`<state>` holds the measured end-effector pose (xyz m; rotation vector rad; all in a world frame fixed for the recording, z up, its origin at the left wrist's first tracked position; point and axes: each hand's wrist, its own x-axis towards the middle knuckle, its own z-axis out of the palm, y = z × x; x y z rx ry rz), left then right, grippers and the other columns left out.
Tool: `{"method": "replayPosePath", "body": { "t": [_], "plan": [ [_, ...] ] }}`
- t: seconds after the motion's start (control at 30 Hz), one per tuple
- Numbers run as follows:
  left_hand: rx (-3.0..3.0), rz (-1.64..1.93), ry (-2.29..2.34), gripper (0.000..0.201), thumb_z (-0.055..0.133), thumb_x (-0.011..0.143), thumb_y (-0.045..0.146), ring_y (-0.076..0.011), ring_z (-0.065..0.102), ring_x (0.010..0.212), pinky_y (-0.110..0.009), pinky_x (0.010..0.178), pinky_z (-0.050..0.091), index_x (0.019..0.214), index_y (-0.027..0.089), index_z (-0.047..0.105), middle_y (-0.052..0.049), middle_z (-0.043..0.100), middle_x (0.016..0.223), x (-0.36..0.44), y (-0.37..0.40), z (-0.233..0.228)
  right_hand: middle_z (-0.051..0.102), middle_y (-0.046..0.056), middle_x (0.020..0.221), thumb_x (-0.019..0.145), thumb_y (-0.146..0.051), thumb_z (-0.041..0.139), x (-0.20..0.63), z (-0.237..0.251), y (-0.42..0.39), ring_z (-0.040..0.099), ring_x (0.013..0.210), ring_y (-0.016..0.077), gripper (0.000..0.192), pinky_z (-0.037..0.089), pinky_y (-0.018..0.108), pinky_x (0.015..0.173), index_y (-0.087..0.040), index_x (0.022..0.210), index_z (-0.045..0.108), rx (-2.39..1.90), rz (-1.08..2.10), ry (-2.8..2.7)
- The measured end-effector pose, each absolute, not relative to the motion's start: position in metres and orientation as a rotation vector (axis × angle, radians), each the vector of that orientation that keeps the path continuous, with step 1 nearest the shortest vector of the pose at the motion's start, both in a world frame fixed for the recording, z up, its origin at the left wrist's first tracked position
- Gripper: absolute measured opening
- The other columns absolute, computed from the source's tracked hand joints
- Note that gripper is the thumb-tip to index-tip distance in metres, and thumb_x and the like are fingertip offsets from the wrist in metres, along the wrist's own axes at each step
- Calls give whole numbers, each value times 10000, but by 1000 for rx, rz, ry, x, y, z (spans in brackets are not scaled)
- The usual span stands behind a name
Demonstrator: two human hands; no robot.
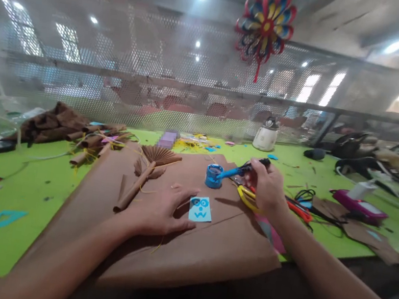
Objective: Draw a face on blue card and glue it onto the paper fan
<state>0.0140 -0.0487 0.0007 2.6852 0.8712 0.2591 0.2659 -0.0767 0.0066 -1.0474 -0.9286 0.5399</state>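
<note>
Right hand (266,186) grips brush (241,169) | axis slants, tip left-down into blue pot (214,175) | left hand (161,208) flat, spread

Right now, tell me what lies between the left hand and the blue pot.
In the head view, only bare brown paper separates the left hand from the blue pot; the blue card sits just beside.

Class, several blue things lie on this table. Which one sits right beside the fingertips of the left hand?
The small light blue card with a drawn face, lying flat on the brown paper beside the left hand. The blue pot stands farther back.
</note>
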Motion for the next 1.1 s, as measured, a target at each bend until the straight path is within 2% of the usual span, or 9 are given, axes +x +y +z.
{"method": "replayPosePath", "body": {
  "t": [0.23,0.4,0.47,0.6,0.73,0.83,0.9,0.97,1.1],
  "plan": [
    [2696,328,848,689,599,801,541,-295,443,1284,-443,1052,376,1396,255,402,-103,489,1397,11,-47,-1,536,-50,496,755,-368,595,273,17,-63,508,421,93,199,467,228,458,-186,726,519,-1112,408,-998],
    [2657,351,797,675,600,797,555,-293,456,1283,-442,1057,369,1368,235,434,-107,490,1412,11,-42,-4,552,-30,493,702,-278,649,269,19,-38,522,432,106,140,434,233,465,-168,672,567,-1286,434,-1227],
    [2618,373,761,651,555,846,504,-266,491,1258,-414,1026,406,1401,212,377,-115,525,1382,12,-39,-5,571,-28,526,655,-230,691,270,18,-28,514,437,101,116,417,231,473,-160,704,612,-1354,444,-1297],
    [2600,405,754,512,376,951,391,-213,552,1179,-382,1015,415,1416,180,341,-103,592,1297,12,-33,-6,572,-26,562,649,-329,742,279,11,-25,522,475,118,320,420,243,489,-148,897,652,-1445,446,-1342],
    [2615,451,740,475,367,955,363,-196,559,1147,-354,1027,400,1396,186,369,-73,630,1228,12,-30,-8,598,-10,667,710,-504,680,287,-5,-52,578,603,143,561,456,247,549,-153,1135,581,-1443,375,-1325],
    [2630,463,736,479,385,948,346,-209,543,1166,-371,1044,385,1389,162,380,-90,625,1236,12,-29,-9,619,27,730,781,-550,578,285,-21,-74,577,622,144,478,466,260,569,-134,1014,602,-1453,299,-1303],
    [2647,462,736,507,430,928,341,-227,525,1188,-391,1058,371,1392,142,380,-109,610,1259,12,-30,-10,612,34,677,806,-528,550,278,-29,-85,556,564,143,400,451,266,534,-136,845,622,-1476,288,-1360],
    [2666,454,733,548,488,900,341,-242,518,1194,-397,1053,377,1396,135,381,-123,598,1273,12,-31,-10,598,32,626,833,-478,527,269,-32,-92,544,532,148,355,436,275,517,-144,760,621,-1501,279,-1468],
    [2690,449,728,586,567,851,311,-256,504,1197,-401,1032,397,1391,162,393,-110,607,1259,12,-31,-15,649,68,745,836,-369,536,252,-27,-95,580,686,183,266,449,309,653,-142,803,669,-1513,196,-1776]
  ]
}}
